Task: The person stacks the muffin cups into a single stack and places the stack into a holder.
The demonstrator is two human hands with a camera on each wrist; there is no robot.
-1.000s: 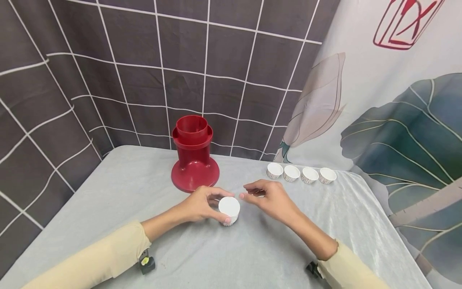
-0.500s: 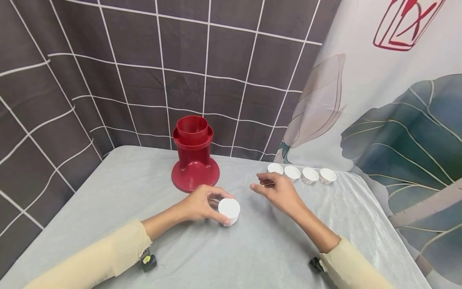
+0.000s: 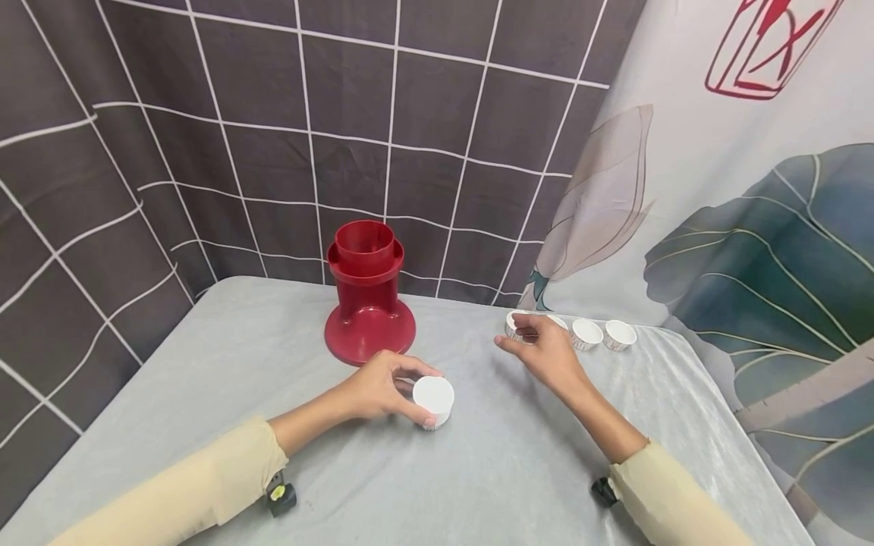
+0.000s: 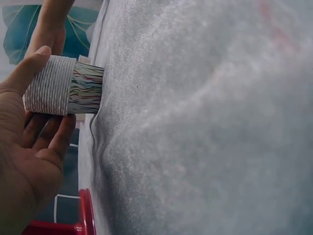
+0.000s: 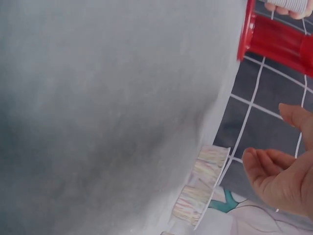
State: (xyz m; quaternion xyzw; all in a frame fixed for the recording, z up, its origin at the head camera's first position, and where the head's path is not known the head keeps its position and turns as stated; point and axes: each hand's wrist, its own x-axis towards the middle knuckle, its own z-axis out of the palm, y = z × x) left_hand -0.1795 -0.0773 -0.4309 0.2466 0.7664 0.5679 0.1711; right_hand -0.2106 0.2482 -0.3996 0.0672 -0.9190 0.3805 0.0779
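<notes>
My left hand (image 3: 384, 388) grips a stack of nested white paper cups (image 3: 434, 394) near the middle of the table, thumb on one side and fingers on the other. In the left wrist view the paper cup stack (image 4: 61, 85) shows many ridged rims above a patterned lower side that meets the cloth. My right hand (image 3: 549, 353) hovers by the leftmost paper cup (image 3: 510, 326) of a row at the back right, covering part of it. Thumb and fingers stand apart there, with nothing between them. The right wrist view shows this hand (image 5: 283, 171) beside patterned cups (image 5: 210, 164).
A red plastic stand (image 3: 369, 334) with a round base and an open tube on top stands at the back, left of centre. More single paper cups (image 3: 620, 334) continue the row to the right. Grey cloth (image 3: 478, 485) covers the table; curtains hang behind it.
My right hand has moved away from the cup stack, right and toward the back, to the leftmost cup of the row. The left hand keeps its grip on the stack in the same place.
</notes>
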